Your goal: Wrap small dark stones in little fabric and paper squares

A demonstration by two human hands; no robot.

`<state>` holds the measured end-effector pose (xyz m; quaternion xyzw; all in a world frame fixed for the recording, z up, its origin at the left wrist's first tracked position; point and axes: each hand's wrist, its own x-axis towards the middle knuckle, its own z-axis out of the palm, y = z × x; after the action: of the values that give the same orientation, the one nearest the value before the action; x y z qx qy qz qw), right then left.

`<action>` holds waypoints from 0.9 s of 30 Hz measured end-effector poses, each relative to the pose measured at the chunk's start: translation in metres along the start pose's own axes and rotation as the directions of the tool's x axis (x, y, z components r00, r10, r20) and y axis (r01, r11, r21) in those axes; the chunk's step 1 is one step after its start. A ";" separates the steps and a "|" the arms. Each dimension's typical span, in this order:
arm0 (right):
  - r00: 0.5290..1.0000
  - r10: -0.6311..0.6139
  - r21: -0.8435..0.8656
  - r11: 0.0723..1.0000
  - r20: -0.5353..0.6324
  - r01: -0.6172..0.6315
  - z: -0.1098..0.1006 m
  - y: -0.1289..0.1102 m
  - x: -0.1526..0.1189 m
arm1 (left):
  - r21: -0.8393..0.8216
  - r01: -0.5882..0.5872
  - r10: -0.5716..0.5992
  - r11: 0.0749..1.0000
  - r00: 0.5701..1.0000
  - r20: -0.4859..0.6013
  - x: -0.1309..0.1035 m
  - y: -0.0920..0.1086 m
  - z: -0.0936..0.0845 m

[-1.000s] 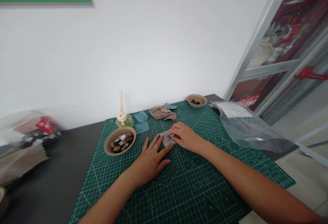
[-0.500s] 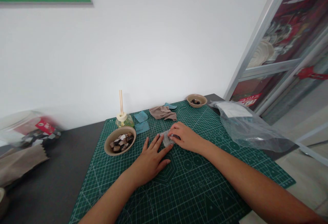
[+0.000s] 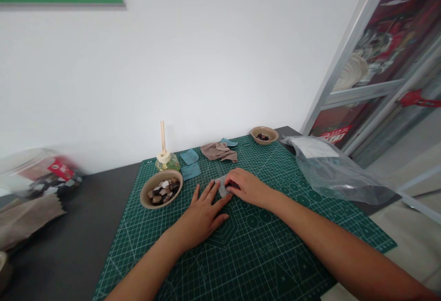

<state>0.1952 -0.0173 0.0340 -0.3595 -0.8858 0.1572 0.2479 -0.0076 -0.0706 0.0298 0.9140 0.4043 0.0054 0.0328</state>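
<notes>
On a green cutting mat (image 3: 275, 255) lies a small grey piece of sandpaper or cloth (image 3: 223, 190). My left hand (image 3: 204, 213) is spread flat, its fingertips at the left and lower edges of the grey piece. Fingers bent together, my right hand (image 3: 243, 186) pinches a small dark stone against the same piece; the fingers mostly cover the stone. A tan bowl (image 3: 144, 196) of mixed stones stands left of my hands. Farther back, a smaller tan bowl (image 3: 274, 137) holds a few dark stones.
Behind my hands lie a crumpled brown cloth (image 3: 217, 151) and blue pieces (image 3: 190, 171). A reed diffuser (image 3: 166, 160) stands behind the larger bowl. A clear plastic bag (image 3: 330, 172) is at right, a jar of stones (image 3: 44, 172) and brown cloth (image 3: 27, 220) at left.
My right hand has shifted slightly down and toward me over the grey piece, and its fingers now cover more of the dark stone. My left hand stays in place.
</notes>
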 end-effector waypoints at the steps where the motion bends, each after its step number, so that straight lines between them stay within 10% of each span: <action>1: 1.000 -0.007 0.014 1.000 0.004 0.007 -0.001 0.000 0.000 | 0.001 0.000 0.000 1.000 1.000 0.001 0.000 0.000 0.000; 27: 0.996 0.009 0.060 0.998 0.084 -0.014 -0.013 0.004 0.000 | 0.002 0.004 -0.004 1.000 1.000 0.014 0.000 0.000 0.000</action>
<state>0.2047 -0.0133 0.0424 -0.3500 -0.8882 0.2002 0.2204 -0.0077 -0.0701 0.0295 0.9132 0.4061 -0.0016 0.0350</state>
